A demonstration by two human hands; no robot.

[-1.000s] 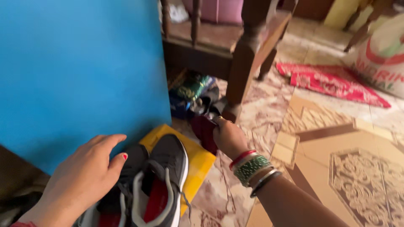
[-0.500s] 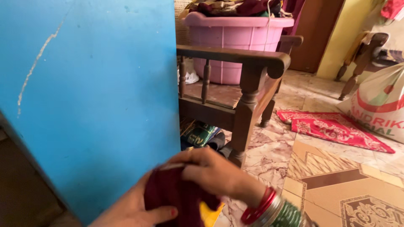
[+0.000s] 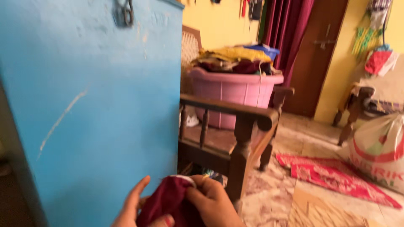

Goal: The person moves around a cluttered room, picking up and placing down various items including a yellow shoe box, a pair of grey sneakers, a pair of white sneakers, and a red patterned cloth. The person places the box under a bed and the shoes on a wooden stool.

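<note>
A dark red cloth (image 3: 166, 201) is bunched at the bottom middle of the head view, held between both of my hands. My left hand (image 3: 132, 208) cups it from the left with the fingers reaching up along its side. My right hand (image 3: 212, 204) grips it from the right, fingers pressed on the top edge. Both hands are cut off by the bottom edge. A blue door (image 3: 92, 101) stands just behind them on the left.
A wooden armchair (image 3: 235, 122) stands right of the door with a pink tub (image 3: 233, 94) full of clothes on its seat. A red mat (image 3: 332, 178) lies on the tiled floor. A white sack (image 3: 378, 151) sits at the right edge. A brown door (image 3: 317, 54) is at the back.
The view has tilted up from the floor, so the shoes and yellow sheet are out of sight. My right hand picked up the dark red cloth and both hands now hold it.
</note>
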